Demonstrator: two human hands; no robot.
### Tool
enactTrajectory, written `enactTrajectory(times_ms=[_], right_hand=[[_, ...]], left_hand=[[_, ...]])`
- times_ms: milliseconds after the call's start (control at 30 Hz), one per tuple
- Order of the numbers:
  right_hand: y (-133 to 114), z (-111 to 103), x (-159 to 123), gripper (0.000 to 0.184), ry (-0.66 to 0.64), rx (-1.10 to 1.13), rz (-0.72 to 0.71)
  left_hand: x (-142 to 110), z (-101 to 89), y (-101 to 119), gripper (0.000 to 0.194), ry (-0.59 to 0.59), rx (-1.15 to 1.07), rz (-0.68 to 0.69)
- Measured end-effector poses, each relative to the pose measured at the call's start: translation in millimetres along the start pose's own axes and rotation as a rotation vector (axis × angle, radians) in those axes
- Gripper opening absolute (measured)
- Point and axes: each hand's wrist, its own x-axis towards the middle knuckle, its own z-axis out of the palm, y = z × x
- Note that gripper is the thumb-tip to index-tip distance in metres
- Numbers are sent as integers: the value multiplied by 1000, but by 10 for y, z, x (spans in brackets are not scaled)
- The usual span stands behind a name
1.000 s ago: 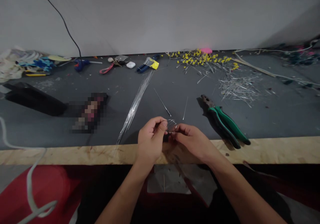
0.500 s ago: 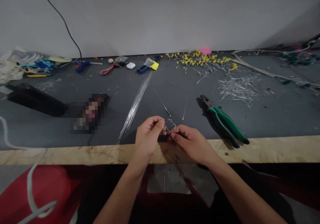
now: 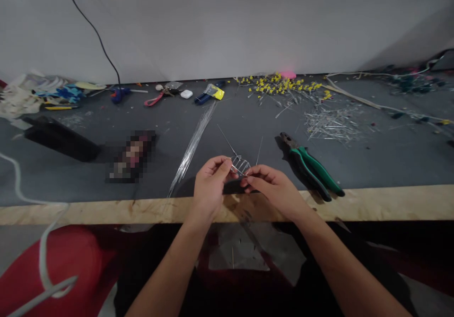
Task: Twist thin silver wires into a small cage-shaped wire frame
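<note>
Between my hands, over the front of the dark grey tabletop, is a small wire frame point(image 3: 241, 165) with several thin crossbars. My left hand point(image 3: 213, 180) pinches its left side between thumb and fingers. On the other side my right hand point(image 3: 271, 184) grips the right lower edge with closed fingertips. Just beyond lies a single wire piece point(image 3: 227, 139), and another thin wire point(image 3: 260, 149) is behind my right hand. Green-and-black pliers point(image 3: 312, 168) rest to the right, jaws pointing away. A bundle of straight wires point(image 3: 193, 147) lies left of my hands.
Yellow-tipped wires point(image 3: 280, 85) are heaped at the back, with a pile of short wires point(image 3: 333, 123) nearer. A black object point(image 3: 62, 138) and a blurred-out item point(image 3: 131, 158) are at left. A wooden strip point(image 3: 142, 208) edges the table. Gloves point(image 3: 21, 95) lie far left.
The wire frame has been raised and tilted slightly, its crossbars now showing more plainly. Both hands keep hold of it. The whole view has shifted a little.
</note>
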Motion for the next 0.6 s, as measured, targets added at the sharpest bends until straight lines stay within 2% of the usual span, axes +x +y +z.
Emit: enactTrajectory(times_ms=[200, 433, 600], right_hand=[[-34, 15, 54, 9, 30, 51, -99], [-22, -29, 150, 11, 104, 143, -174], [-89, -91, 243, 12, 130, 222, -167]], left_hand=[[-3, 62, -11, 8, -32, -71, 71], [81, 207, 4, 6, -13, -113, 113], [147, 323, 10, 5, 15, -135, 104]])
